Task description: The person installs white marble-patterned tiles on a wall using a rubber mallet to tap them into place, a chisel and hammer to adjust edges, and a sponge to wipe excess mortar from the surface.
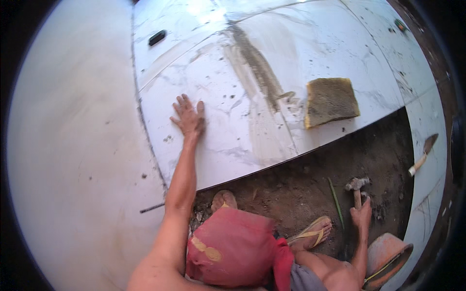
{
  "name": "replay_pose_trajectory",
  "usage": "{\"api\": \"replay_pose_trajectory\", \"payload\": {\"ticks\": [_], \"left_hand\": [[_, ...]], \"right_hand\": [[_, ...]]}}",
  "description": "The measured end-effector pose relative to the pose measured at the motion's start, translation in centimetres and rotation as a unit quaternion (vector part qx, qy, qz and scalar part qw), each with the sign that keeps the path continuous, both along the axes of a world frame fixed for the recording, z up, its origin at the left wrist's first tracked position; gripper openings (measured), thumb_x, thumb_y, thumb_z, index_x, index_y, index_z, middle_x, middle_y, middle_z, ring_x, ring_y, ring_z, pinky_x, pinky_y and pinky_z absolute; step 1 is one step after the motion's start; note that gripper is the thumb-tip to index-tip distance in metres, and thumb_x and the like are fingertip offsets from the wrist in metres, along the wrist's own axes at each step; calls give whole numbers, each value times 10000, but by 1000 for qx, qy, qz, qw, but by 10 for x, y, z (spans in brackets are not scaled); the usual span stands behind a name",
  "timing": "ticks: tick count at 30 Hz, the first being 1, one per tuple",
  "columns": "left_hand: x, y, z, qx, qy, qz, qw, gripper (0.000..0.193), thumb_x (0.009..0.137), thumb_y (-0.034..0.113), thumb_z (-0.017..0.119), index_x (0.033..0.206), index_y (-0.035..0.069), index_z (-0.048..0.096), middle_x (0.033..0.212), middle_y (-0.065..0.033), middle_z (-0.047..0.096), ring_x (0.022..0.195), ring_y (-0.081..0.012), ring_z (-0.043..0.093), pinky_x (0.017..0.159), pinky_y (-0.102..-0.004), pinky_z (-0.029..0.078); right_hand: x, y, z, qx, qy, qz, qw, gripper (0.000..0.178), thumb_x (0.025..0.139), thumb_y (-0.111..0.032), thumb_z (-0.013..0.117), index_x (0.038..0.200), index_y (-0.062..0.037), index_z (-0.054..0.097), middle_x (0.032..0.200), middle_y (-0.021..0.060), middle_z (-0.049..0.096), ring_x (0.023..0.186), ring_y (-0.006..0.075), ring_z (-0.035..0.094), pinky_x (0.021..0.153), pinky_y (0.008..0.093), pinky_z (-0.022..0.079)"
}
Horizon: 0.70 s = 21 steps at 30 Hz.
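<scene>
My left hand (188, 116) lies flat with spread fingers on a white marbled floor tile (218, 150), holding nothing. Low on the right, my right hand (360, 213) is wrapped round the wooden handle of a hammer (357, 185), whose head points away from me above bare dark soil. Grey smears of wet cement or grout (257, 63) run along the joint between the tiles. A dirty yellow-edged sponge (332, 102) rests on the tile to the right of that joint.
A trowel (425, 154) lies on the right-hand tiles. An orange bucket (388, 257) stands beside my right forearm. A green strip (336, 202) lies on the soil (291, 186) near my sandalled foot. A small black object (157, 38) sits far left, beside the wall (73, 121).
</scene>
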<state>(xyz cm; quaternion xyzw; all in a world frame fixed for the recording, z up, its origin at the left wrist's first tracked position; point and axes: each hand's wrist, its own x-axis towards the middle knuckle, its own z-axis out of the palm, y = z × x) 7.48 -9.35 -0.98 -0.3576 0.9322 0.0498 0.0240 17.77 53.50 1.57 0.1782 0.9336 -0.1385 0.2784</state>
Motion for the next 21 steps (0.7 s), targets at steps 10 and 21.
{"api": "replay_pose_trajectory", "payload": {"ticks": [10,21], "left_hand": [[-112,264,96,98,124,-463,872,537,723,394,751,1171,167,563,1172,-57,551,1280,-262,394,1086,-573,156],[-97,302,145,85,75,-398,910,116,804,300,644,844,191,636,868,-9,672,959,-249,587,967,-561,257]], "right_hand": [[16,-12,137,-10,-208,-26,978,605,624,-215,699,1152,0,496,971,278,632,953,433,602,823,474,488],[239,53,361,-95,-470,-333,812,549,731,-289,684,1175,10,564,1092,218,636,1036,343,611,866,402,472]]}}
